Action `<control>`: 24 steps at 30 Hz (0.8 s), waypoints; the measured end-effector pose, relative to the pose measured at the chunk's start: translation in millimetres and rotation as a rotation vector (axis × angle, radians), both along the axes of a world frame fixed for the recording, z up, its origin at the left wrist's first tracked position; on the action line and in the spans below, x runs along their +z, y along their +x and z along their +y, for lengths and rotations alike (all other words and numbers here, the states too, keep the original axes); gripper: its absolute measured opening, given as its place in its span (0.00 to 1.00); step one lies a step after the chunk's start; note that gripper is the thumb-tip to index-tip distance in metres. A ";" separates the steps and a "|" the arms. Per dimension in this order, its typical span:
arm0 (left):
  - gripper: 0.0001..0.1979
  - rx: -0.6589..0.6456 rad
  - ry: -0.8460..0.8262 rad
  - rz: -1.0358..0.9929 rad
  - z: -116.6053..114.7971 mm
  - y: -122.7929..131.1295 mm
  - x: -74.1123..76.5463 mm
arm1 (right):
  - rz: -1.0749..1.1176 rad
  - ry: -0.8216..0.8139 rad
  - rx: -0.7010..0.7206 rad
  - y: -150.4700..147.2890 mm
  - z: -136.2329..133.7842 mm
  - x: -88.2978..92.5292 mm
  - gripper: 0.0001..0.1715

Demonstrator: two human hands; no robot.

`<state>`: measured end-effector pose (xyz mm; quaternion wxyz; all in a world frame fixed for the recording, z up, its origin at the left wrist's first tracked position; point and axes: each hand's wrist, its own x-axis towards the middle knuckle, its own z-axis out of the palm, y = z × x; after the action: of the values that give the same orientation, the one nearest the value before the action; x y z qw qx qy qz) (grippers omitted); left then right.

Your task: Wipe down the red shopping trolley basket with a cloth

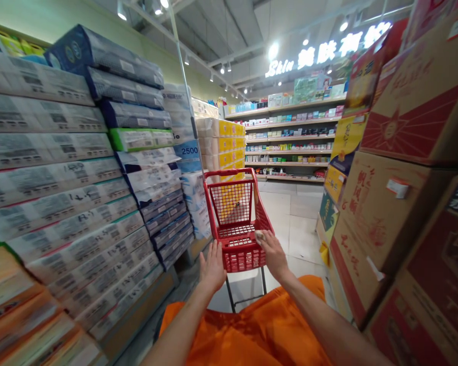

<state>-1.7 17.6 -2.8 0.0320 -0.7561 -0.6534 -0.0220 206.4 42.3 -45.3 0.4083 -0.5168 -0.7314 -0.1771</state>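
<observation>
A red plastic shopping cart (231,203) with a lattice basket and dark legs stands straight in front of me. My left hand (212,268) is at the left side of its near edge, fingers stretched out and holding nothing. At the right side of that edge, my right hand (273,253) has its fingers bent round a small pale crumpled item (259,236), too small to identify surely. The basket shows no goods inside. Whether either hand presses on the red plastic is hard to tell.
Stacked paper packs (53,147) line the left side, with yellow-and-white packs (232,147) farther on. Large cartons (385,203) are piled close on the right. A pale tiled aisle (299,229) leads to shelves of small boxes (290,120) at the back.
</observation>
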 end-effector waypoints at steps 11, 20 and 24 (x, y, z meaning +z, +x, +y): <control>0.39 0.001 -0.059 -0.061 -5.0 -5.5 4.1 | -0.108 -0.017 0.262 -60.3 -5.8 1.1 0.25; 0.40 0.010 -0.082 -0.410 0.6 -2.9 4.6 | 0.218 -0.077 0.213 -55.2 -5.1 7.6 0.21; 0.27 0.110 -0.010 -1.197 2.5 0.5 9.2 | 0.528 -0.145 0.309 -91.0 -4.6 26.7 0.24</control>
<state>-1.2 20.1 6.4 -0.3438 -0.5776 -0.5961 -0.4392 115.4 37.7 -18.6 0.5684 -0.4553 -0.6806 0.0803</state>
